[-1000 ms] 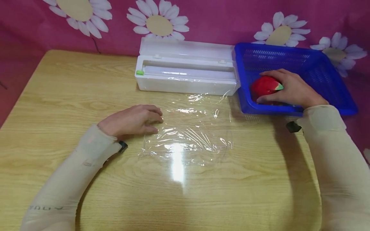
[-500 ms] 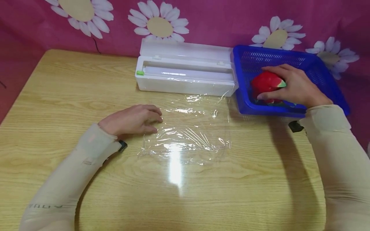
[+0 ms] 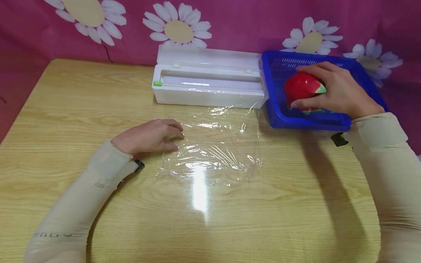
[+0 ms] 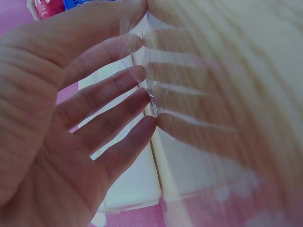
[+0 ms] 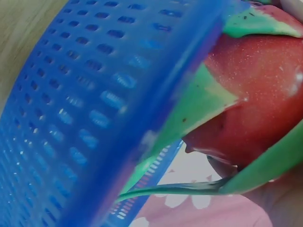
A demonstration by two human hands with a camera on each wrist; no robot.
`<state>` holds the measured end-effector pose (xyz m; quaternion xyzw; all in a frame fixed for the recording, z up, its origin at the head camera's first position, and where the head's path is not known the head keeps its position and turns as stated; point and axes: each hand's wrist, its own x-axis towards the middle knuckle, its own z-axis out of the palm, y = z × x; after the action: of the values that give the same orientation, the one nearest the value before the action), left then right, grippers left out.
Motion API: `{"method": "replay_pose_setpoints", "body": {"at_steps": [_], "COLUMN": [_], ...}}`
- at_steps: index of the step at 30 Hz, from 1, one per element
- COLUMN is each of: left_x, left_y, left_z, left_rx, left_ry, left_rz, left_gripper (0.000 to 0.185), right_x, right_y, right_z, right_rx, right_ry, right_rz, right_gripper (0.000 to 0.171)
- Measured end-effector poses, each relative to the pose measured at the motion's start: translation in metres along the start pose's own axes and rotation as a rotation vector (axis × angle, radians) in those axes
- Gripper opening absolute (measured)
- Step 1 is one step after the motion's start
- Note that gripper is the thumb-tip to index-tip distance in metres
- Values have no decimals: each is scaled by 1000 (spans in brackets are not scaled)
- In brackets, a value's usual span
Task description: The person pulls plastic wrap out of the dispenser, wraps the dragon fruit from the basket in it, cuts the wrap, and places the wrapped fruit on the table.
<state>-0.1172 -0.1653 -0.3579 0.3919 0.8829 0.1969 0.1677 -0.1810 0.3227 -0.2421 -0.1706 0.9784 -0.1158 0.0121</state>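
Note:
My right hand grips a red dragon fruit with green-tipped scales, thumb on the near side and fingers over the top. It holds the fruit over the blue plastic basket, overlapping the basket's inside in the head view. Up close in the right wrist view, the dragon fruit shows long green scales beside the basket's rim. My left hand rests on the table, its loosely bent fingertips at the left edge of a sheet of clear cling film. In the left wrist view, the fingers are spread apart.
Behind the film stands a white cling film dispenser, lid raised, with the roll inside and a green slider at its left end. The film runs from it onto the wooden table. A pink flowered cloth hangs behind.
My right hand has raised the dragon fruit a little within the basket's outline. The basket appears slightly further left in view. My left hand has stayed at the film's edge.

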Motion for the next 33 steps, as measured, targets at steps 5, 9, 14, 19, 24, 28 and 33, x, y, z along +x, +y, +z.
{"method": "replay_pose_setpoints", "body": {"at_steps": [5, 9, 14, 19, 24, 28, 33], "left_x": [0, 0, 0, -1, 0, 1, 1], "left_y": [0, -1, -1, -1, -1, -1, 0], "left_z": [0, 1, 1, 1, 2, 2, 2], "left_rx": [-10, -17, -17, -13, -14, -11, -1], "left_ry": [-3, -5, -2, 1, -6, -5, 3], "left_rz": [-13, -20, -24, -21, -27, -31, -34], "left_gripper": [41, 42, 41, 40, 40, 40, 41], "right_x": [-2, -4, -8, -11, -12, -14, -15], "right_y": [-9, -15, -24, -34, -44, -51, -59], "right_z": [-5, -8, -11, -14, -16, -18, -19], "right_rx": [-27, -39, -40, -53, -65, -73, -82], "right_ry": [8, 31, 43, 31, 28, 25, 43], "right_rz": [9, 6, -2, -11, -28, -41, -83], "right_gripper": [98, 98, 97, 97, 96, 97, 98]}}
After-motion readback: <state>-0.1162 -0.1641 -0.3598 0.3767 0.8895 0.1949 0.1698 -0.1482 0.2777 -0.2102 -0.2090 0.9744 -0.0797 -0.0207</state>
